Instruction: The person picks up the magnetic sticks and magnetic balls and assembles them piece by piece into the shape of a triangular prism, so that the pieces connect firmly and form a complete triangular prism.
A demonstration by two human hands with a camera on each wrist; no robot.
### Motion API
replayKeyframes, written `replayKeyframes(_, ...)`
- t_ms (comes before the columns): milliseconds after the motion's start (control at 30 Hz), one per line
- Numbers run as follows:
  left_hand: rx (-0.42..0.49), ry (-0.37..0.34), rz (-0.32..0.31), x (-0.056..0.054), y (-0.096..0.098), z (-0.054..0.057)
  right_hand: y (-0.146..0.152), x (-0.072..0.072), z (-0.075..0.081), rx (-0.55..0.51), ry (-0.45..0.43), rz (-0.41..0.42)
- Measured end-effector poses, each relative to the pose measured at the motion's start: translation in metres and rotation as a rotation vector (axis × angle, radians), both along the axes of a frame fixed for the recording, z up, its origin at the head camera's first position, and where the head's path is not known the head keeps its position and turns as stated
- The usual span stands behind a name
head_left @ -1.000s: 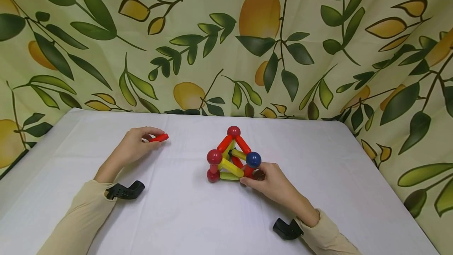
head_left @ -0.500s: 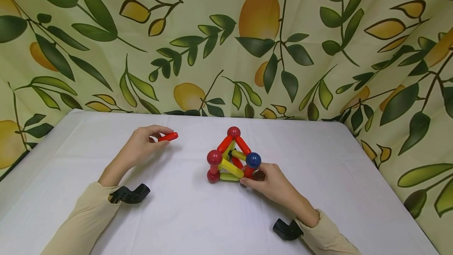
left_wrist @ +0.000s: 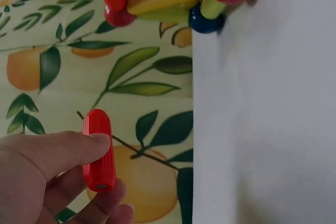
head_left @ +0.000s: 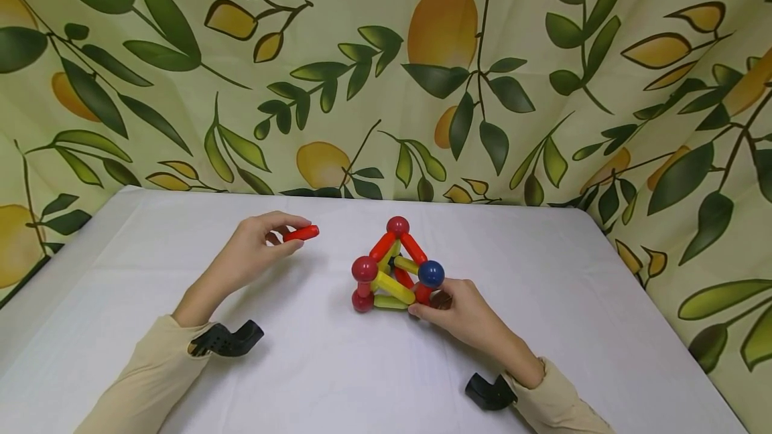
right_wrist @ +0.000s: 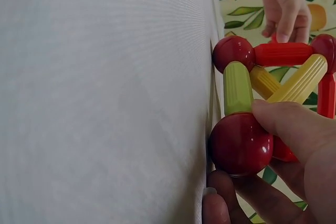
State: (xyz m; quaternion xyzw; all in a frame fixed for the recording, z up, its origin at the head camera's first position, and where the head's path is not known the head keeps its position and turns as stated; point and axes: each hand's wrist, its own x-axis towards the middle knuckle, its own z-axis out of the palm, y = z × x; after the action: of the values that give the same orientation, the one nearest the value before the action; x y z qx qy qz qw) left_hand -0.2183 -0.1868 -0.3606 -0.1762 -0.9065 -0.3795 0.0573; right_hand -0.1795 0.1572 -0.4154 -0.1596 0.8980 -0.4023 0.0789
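Note:
My left hand (head_left: pixel 250 252) pinches a short red magnetic rod (left_wrist: pixel 100 153) between thumb and fingers, raised above the table to the left of a ball-and-rod structure (head_left: pixel 393 286). A small metal spot shows in the rod's lower end. The structure stands on the table, built of red and blue balls joined by red, yellow and green rods, with one red ball (head_left: pixel 398 226) at its peak. At its lower right corner my right hand (head_left: pixel 467 310) grips a red ball (right_wrist: pixel 240 144), thumb by the green rod (right_wrist: pixel 238 87) and fingers curled underneath.
A white cloth (head_left: pixel 326 367) covers the table. Behind it hangs a curtain (head_left: pixel 362 86) printed with fruit and leaves. Black wrist mounts (head_left: pixel 229 339) project from both sleeves close over the cloth.
My left hand has moved to the right with the red rod, closer to the structure. The right hand and the structure have stayed in place.

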Motion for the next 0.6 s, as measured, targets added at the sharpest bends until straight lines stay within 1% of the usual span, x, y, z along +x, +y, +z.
replayKeyframes(133,-0.001,0.036,-0.014,0.004,0.008,0.003,0.0,0.0,-0.001,0.0,0.013,0.019)
replayKeyframes(267,0.019,0.081,-0.034,0.011,0.015,0.009,-0.001,0.001,-0.001,0.002,0.014,0.034)
replayKeyframes(433,0.049,0.128,-0.073,0.02,0.027,0.015,-0.003,0.003,0.0,0.008,0.006,0.039)
replayKeyframes(600,0.078,0.182,-0.124,0.029,0.041,0.019,-0.005,0.004,0.001,0.022,0.014,0.037)
